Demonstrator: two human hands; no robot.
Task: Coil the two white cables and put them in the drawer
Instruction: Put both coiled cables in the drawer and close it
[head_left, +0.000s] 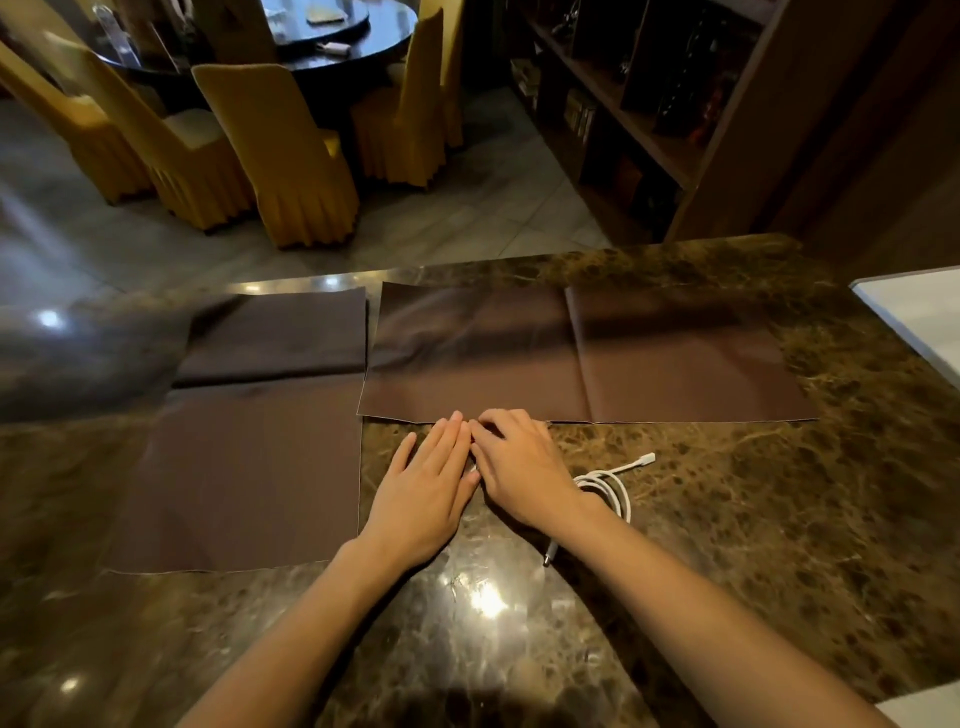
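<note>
Currently logging one head view, looking down on a dark marbled counter (727, 519).

- White cable (608, 486): lies on the bare counter just right of the right wrist, gathered in a loose coil of several loops. Part of the coil is hidden under the wrist and forearm.
- One tail leaves the coil and runs away from me and to the right, ending in a white plug (647, 458) that points to the far right.
- The other end (549, 556) comes out from under the right forearm, its metal tip pointing toward the near edge. So the cable's long axis runs on a diagonal, near-left to far-right.
- I can make out only this one cable for certain. A small pale fleck shows between the two hands, but I cannot tell what it is.
- Any marking on the plugs is too small to read.
- Left hand (423, 493): flat on the counter, palm down, fingers straight and together, gripping nothing.
- Right hand (519, 467): touching the left along the forefinger, fingers bent with tips down at the near edge of the right brown cloth (623, 353). Whether it pinches anything I cannot tell.
- A second brown cloth (249, 467) lies to the left.
- Beyond the counter: yellow-covered chairs (291, 156) around a dark round table (337, 47), and wooden shelving (649, 104) on the right.
</note>
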